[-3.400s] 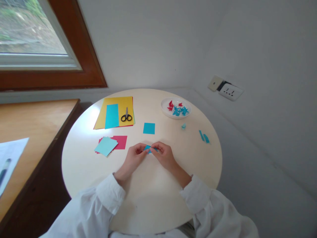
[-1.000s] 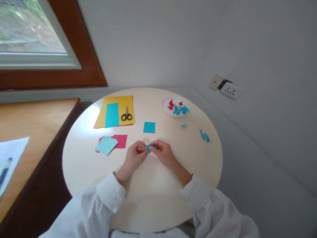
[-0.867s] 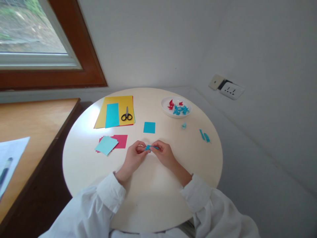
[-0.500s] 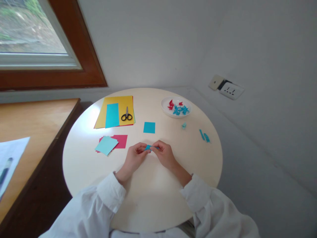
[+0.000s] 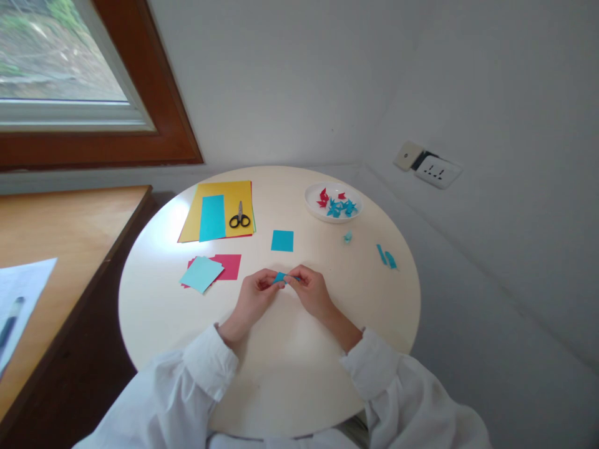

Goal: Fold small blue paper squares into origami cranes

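Note:
A small piece of folded blue paper (image 5: 280,277) is pinched between my two hands over the round table (image 5: 281,374). My left hand (image 5: 255,296) grips its left end, and my right hand (image 5: 311,293) holds its right side with thumb and forefinger. Fingers cover much of the paper, so its full shape is hidden. Just beyond my hands lies a flat blue paper square (image 5: 282,241). To the left, a pale turquoise square (image 5: 202,274) rests on several red paper squares (image 5: 230,267).
Black-handled scissors (image 5: 239,218) and a blue strip (image 5: 212,217) lie on yellow sheets (image 5: 234,190). A white dish (image 5: 312,211) holds red and blue folded paper pieces. A pale crumpled bit (image 5: 347,237) and blue scraps (image 5: 390,259) lie right. A wooden desk (image 5: 84,218) stands left.

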